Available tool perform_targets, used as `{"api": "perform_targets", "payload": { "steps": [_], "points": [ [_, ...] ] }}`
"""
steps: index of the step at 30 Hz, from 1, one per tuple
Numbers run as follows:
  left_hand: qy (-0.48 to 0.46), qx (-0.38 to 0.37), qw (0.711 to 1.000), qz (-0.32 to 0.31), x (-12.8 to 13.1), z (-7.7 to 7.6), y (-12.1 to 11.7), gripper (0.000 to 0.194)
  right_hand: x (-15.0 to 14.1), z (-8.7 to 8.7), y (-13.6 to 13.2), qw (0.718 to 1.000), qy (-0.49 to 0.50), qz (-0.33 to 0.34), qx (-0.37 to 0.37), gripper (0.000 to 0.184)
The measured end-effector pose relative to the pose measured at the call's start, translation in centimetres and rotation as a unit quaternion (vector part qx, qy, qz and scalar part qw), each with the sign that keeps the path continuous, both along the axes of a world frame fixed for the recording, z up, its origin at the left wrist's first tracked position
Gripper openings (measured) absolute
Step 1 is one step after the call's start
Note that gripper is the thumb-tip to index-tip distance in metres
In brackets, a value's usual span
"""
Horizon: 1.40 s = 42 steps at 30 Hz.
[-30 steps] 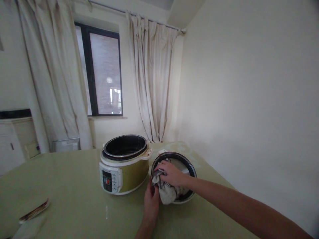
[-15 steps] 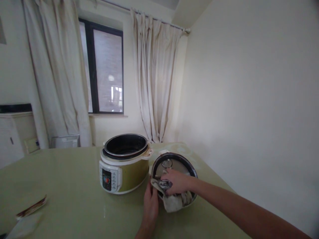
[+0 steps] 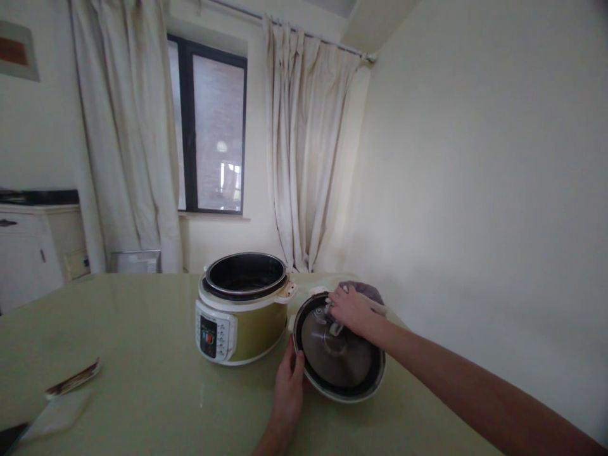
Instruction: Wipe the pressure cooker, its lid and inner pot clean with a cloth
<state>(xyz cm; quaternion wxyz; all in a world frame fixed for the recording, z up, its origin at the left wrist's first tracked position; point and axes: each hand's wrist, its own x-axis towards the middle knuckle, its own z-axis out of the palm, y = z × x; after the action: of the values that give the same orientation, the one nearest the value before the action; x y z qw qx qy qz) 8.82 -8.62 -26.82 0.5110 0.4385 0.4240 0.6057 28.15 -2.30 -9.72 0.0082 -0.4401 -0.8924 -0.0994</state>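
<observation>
Closely, left hand point(image 3: 289, 386) gripping lid point(image 3: 339, 358) edge, right hand point(image 3: 351, 310) curled on cloth point(image 3: 363, 292) over lid.

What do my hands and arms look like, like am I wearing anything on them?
Your left hand and right hand are bare, with no gloves. No sleeve, watch or bracelet shows on the visible parts of either arm.

the bare left hand point(image 3: 288, 383) reaches up with fingers upright; the bare right hand point(image 3: 350, 309) curls inward, its long bare forearm point(image 3: 456, 380) slanting in from the lower right.
</observation>
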Motion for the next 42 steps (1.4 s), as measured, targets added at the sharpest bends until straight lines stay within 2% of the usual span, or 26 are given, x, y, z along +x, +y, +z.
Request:
{"api": "perform_targets", "payload": {
  "steps": [5,8,11,14,17,20,22,24,26,29,30,31,32,34,37,40,42],
  "points": [
    [0.034,0.065,0.997,-0.013,0.0,0.3,-0.2,0.068,-3.1,0.1,0.7,0.999,0.002,0.042,0.032,0.027],
    [0.049,0.07,0.996,-0.007,0.2,0.3,-0.4,0.064,-4.7,-1.0,-0.5,0.998,0.022,0.058,0.018,0.029],
    [0.063,0.059,0.996,0.005,0.2,-0.2,-0.3,0.064,-5.2,-2.5,-2.0,0.991,0.097,0.086,-0.038,0.027],
    [0.073,0.045,0.996,0.014,0.2,-0.6,-0.1,0.068,-4.0,-4.2,-3.2,0.979,0.171,0.06,-0.098,0.033],
    [0.081,0.039,0.996,0.023,0.2,-0.7,0.0,0.068,-1.4,-5.3,-4.0,0.98,0.122,0.012,-0.16,0.029],
    [0.086,0.04,0.995,0.03,0.3,-0.5,0.0,0.068,1.0,-4.8,-4.8,0.982,0.038,0.001,-0.187,0.025],
    [0.085,0.039,0.995,0.031,0.3,-0.4,0.0,0.069,1.8,-3.8,-5.5,0.988,0.009,-0.017,-0.155,0.025],
    [0.083,0.039,0.995,0.03,0.3,-0.4,0.0,0.07,2.0,-3.0,-6.2,0.992,0.019,-0.042,-0.121,0.028],
    [0.088,0.04,0.995,0.034,0.2,-0.4,0.0,0.069,1.8,-2.7,-7.0,0.989,0.057,-0.065,-0.123,0.044],
    [0.106,0.043,0.993,0.041,0.2,-0.3,-0.2,0.067,1.8,-3.2,-7.8,0.979,0.072,-0.07,-0.177,0.094],
    [0.109,0.042,0.992,0.044,0.2,-0.2,-0.2,0.067,1.9,-3.4,-7.9,0.978,0.063,-0.058,-0.192,0.105],
    [0.109,0.041,0.992,0.048,0.2,-0.1,-0.3,0.067,1.9,-3.7,-7.9,0.977,0.05,-0.039,-0.203,0.106],
    [0.108,0.041,0.992,0.05,0.2,-0.1,-0.3,0.067,1.7,-3.9,-7.9,0.977,0.039,-0.015,-0.21,0.099],
    [0.11,0.042,0.992,0.049,0.2,0.1,-0.4,0.068,1.1,-4.1,-7.5,0.978,0.022,0.026,-0.206,0.071],
    [0.129,0.045,0.99,0.038,0.1,0.0,-0.3,0.07,-1.0,-4.3,-6.5,0.987,0.043,0.039,-0.147,0.039],
    [0.146,0.052,0.987,0.032,-0.1,-0.4,-0.2,0.07,-3.5,-4.5,-5.3,0.993,0.1,0.012,-0.062,0.03],
    [0.153,0.054,0.986,0.028,-0.3,-0.6,-0.2,0.07,-4.5,-4.6,-4.7,0.992,0.123,0.0,-0.032,0.03]
  ]
}}
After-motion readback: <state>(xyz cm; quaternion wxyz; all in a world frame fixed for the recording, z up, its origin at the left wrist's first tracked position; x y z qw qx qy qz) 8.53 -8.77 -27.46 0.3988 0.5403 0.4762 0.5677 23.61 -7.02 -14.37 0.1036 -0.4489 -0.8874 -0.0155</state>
